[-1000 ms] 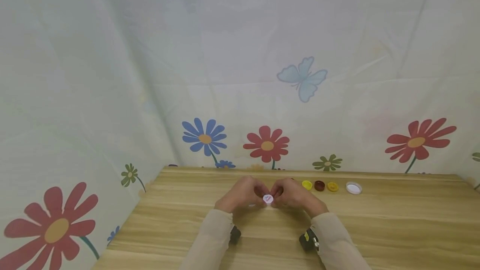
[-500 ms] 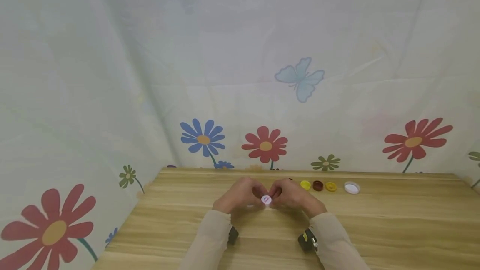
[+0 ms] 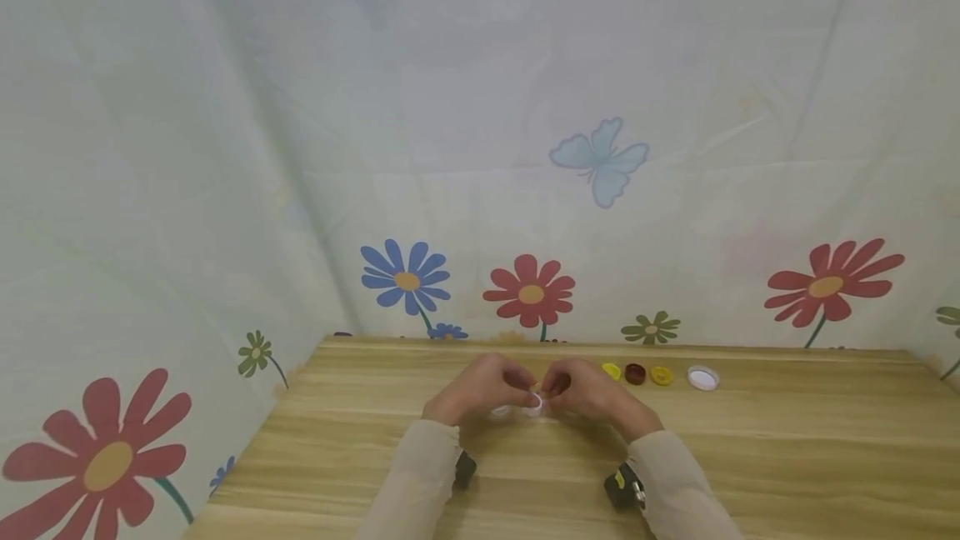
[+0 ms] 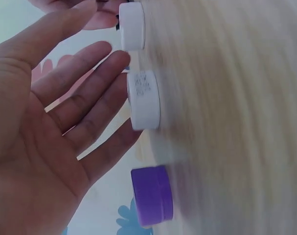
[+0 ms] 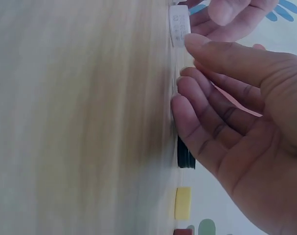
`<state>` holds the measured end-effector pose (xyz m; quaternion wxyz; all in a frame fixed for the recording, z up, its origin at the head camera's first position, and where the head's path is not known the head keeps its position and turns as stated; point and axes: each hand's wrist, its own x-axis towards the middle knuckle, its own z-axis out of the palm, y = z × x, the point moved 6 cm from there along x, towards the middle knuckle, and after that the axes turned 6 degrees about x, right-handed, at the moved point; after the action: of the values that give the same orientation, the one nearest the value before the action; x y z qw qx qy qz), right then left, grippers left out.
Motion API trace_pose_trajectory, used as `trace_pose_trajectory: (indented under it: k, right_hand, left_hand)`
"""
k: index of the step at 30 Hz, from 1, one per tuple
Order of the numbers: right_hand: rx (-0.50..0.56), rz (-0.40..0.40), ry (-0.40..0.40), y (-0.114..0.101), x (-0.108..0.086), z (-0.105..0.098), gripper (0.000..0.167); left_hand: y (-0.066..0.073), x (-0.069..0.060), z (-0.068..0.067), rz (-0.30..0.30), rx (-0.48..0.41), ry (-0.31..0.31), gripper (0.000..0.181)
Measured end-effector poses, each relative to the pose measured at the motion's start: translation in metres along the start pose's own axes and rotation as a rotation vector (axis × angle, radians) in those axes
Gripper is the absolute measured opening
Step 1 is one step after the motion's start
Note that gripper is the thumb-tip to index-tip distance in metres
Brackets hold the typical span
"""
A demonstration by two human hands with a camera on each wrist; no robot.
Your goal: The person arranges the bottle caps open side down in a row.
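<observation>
On the wooden table, a white bottle cap (image 3: pixel 534 404) lies between both hands, partly covered by fingertips in the head view. My left hand (image 4: pixel 65 112) has its fingers spread, the thumb tip just above that white cap (image 4: pixel 132 26). Its lower fingers lie beside a second white cap with printed marks (image 4: pixel 144 100); contact cannot be told. A purple cap (image 4: pixel 152 196) stands nearer the left wrist. My right hand (image 5: pixel 231 112) is loosely bent, its thumb tip by the edge of the white cap (image 5: pixel 179 24). No firm grip shows on either side.
Right of the hands is a row: a bright yellow cap (image 3: pixel 611 372), a dark red cap (image 3: pixel 635 373), an amber-yellow cap (image 3: pixel 662 376) and a wide white lid (image 3: pixel 703 378). A black cap (image 5: pixel 186 152) stands behind the right fingers. A flowered cloth (image 3: pixel 450 215) hangs behind the table.
Earlier both hands pinched the white cap, its printed pink face showing. Now the cap sits slightly lower, the print is out of sight, and the fingers are loosened around it.
</observation>
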<state>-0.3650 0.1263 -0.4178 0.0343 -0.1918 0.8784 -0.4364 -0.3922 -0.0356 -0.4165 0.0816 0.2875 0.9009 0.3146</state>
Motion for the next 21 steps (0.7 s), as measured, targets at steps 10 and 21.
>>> trace_pose_trajectory:
  k: [10,21]
  right_hand:
    - [-0.037,-0.011,0.129,0.006,-0.005,-0.016,0.014]
    - [-0.086,-0.022,0.173,0.011,-0.005,-0.029,0.017]
  left_hand:
    - [0.009,0.016,0.006,0.029,0.059,0.151,0.032]
    - [0.028,0.026,0.016,0.050,0.029,0.231,0.039]
